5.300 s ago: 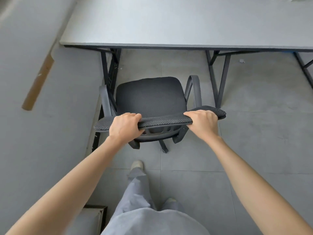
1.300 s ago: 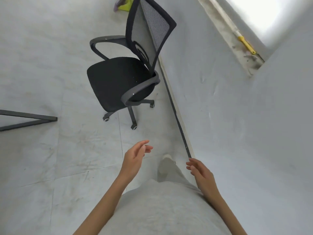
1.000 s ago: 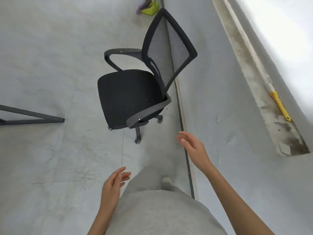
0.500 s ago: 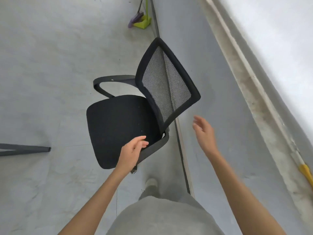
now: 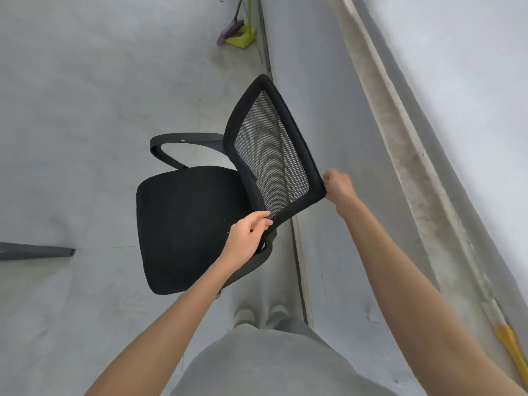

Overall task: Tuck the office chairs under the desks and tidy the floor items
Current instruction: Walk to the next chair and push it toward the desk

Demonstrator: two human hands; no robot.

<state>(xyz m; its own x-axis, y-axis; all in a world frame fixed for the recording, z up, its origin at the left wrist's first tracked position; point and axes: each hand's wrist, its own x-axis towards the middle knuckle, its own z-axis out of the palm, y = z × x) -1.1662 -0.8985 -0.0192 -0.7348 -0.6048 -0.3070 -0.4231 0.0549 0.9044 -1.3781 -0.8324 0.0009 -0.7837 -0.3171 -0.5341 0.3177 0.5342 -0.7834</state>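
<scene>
In the middle, the right hand (image 5: 338, 188) grips the chair (image 5: 188, 224) back's corner, fingers hidden, and the left hand (image 5: 247, 238) reaches, loosely spread.

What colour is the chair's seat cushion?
Black, on the seat cushion, head view.

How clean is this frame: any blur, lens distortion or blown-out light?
Head view: strong wide-angle bending of the skirting line; upper right wall washed pale; mesh backrest crisp; left hand and right hand only slightly soft; light flat, no hard shadows.
</scene>
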